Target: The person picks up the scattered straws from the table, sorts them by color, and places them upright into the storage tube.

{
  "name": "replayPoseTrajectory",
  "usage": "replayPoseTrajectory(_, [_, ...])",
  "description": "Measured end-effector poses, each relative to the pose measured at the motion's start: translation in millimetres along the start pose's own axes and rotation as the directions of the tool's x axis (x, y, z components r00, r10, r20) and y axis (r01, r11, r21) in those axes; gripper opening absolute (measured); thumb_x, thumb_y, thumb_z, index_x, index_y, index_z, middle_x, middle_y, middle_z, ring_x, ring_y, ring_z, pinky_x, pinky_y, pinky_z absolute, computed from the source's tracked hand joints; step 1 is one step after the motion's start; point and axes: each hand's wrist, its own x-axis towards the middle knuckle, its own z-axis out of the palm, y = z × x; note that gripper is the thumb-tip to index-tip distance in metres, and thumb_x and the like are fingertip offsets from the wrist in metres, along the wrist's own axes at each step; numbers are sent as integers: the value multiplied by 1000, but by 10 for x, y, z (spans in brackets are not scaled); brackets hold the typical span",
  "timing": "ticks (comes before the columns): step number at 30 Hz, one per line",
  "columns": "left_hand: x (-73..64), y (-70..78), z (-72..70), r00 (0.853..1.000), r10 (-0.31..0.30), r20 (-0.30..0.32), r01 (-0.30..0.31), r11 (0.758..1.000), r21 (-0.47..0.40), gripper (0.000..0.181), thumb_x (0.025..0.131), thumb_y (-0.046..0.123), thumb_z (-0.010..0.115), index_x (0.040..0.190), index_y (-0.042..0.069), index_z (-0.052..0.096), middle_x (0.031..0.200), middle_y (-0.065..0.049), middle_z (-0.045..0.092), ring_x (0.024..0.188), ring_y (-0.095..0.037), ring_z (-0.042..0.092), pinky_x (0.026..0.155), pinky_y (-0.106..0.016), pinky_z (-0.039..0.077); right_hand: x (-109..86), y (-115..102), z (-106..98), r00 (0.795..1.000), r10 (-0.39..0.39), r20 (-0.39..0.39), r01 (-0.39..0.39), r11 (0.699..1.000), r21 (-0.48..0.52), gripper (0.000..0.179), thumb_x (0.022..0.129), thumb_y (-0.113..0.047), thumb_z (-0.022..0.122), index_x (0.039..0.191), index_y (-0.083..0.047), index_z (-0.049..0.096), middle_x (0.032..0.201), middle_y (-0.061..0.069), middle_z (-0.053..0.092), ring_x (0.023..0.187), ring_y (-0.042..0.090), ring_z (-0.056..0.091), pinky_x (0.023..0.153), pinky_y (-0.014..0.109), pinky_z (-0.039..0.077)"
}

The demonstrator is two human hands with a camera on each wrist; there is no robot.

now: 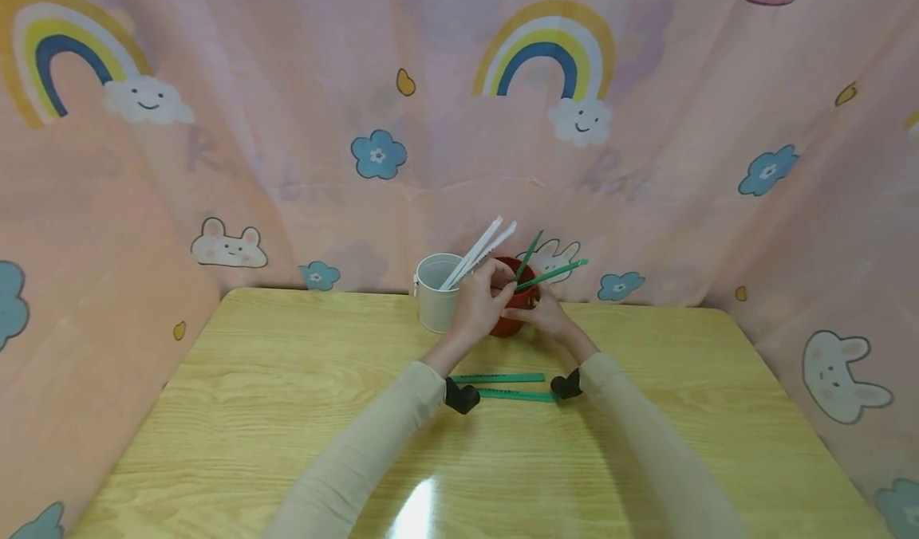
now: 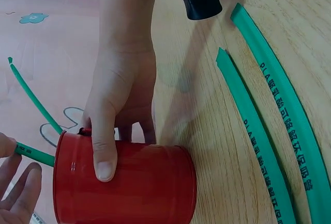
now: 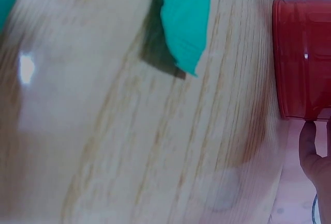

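My left hand is over the mouth of a red metal bucket, pinching a green paper-wrapped straw whose lower end is inside the bucket. A second green straw leans out of the same bucket, apart from the fingers. My right hand grips the bucket's side, its thumb lying along the wall in the left wrist view. Only a few right-hand fingers show in the right wrist view, against the red wall. What lies deeper in the bucket is hidden.
Just left of the red bucket stands a white bucket with white wrapped straws leaning out. Two more green straws lie on the wooden table under my forearms. A patterned pink curtain hangs behind the table.
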Motion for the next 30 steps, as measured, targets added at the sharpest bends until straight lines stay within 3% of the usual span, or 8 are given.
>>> replayPoseTrajectory(4, [-5, -2, 2, 1000, 4, 25, -5, 1000, 24, 7, 91, 9, 65, 96, 5, 67, 94, -8, 71, 85, -18, 68, 74, -22, 56, -41, -103, 26, 1000, 25, -1, -25, 999, -20, 71, 85, -5, 70, 143, -1, 30, 144, 24, 36, 129, 35, 33, 103, 47, 34])
replayPoseTrajectory(7, [-17, 0, -10, 996, -6, 94, 1, 999, 51, 11, 91, 12, 65, 100, 7, 69, 100, -8, 71, 88, -19, 68, 78, -28, 57, -44, -111, 33, 1000, 5, 11, -4, 999, -32, 62, 86, -2, 67, 138, 3, 34, 142, 26, 37, 127, 34, 34, 102, 48, 34])
replayPoseTrajectory(10, [-30, -6, -20, 987, -14, 158, 3, 998, 67, 16, 91, 13, 65, 105, 9, 71, 107, -7, 69, 91, -19, 67, 79, -26, 56, -44, -104, 30, 999, -42, 30, 43, 998, -38, 56, 87, 1, 65, 134, 6, 36, 139, 25, 38, 124, 30, 35, 100, 44, 36])
replayPoseTrajectory(14, [-63, -27, -47, 985, 2, 173, -12, 998, 57, 18, 90, 10, 66, 108, 8, 71, 109, -9, 66, 94, -19, 66, 80, -24, 55, -38, -76, 24, 994, -99, 47, 100, 994, -30, 60, 86, 5, 65, 137, 7, 33, 140, 25, 37, 122, 26, 37, 100, 44, 38])
replayPoseTrajectory(18, [-129, -69, -99, 980, 49, 194, -58, 997, 43, 20, 89, 5, 65, 109, 3, 69, 109, -14, 66, 97, -25, 64, 83, -34, 56, -36, -51, 17, 994, -99, 37, 100, 995, -29, 64, 86, 3, 66, 140, 6, 32, 141, 25, 39, 122, 27, 40, 100, 42, 41])
replayPoseTrajectory(24, [-275, -178, -181, 956, 64, 288, -94, 991, 92, 23, 89, 5, 66, 112, 1, 67, 109, -15, 67, 96, -26, 64, 85, -36, 56, -30, -54, 13, 991, -126, 33, 127, 991, -30, 74, 84, 2, 70, 144, 5, 27, 145, 26, 37, 130, 37, 38, 106, 51, 38])
replayPoseTrajectory(30, [-399, -293, -240, 922, -8, 387, -25, 996, 81, 31, 88, 6, 68, 118, 0, 64, 109, -16, 68, 91, -26, 66, 82, -32, 55, 27, 54, 14, 988, -152, 24, 152, 988, -10, 78, 82, 2, 72, 145, 2, 27, 146, 25, 36, 132, 40, 35, 107, 58, 35])
